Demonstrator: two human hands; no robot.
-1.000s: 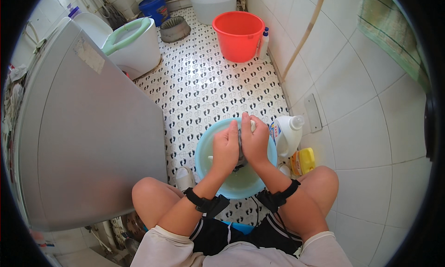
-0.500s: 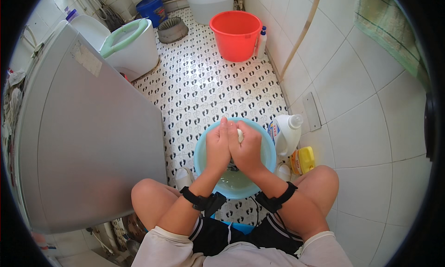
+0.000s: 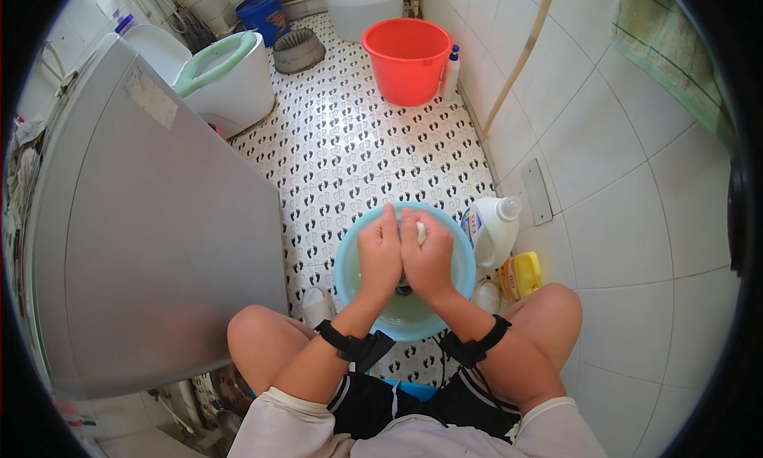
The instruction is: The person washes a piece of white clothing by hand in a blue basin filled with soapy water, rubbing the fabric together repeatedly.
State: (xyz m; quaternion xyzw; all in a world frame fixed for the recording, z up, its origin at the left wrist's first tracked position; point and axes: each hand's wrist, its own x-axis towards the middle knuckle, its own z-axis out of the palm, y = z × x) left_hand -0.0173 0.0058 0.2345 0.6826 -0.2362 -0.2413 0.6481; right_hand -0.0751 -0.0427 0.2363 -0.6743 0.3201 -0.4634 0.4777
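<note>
A light blue basin with cloudy water stands on the floor between my feet. Over it, my left hand and my right hand are closed side by side, thumbs up and knuckles nearly touching. Both grip a wet cloth, mostly hidden by the fingers. A white bit of it pokes out of my right fist, and a dark part shows below, between the wrists. Its exact kind cannot be made out.
Right of the basin stand a white detergent jug and a yellow bottle. Farther off are a red bucket, a slim white bottle and a toilet. A grey appliance stands close on the left, a tiled wall on the right.
My hands have drawn slightly apart at the knuckles and shifted a little to the right, still holding the cloth. The basin and bottles stay in place.
</note>
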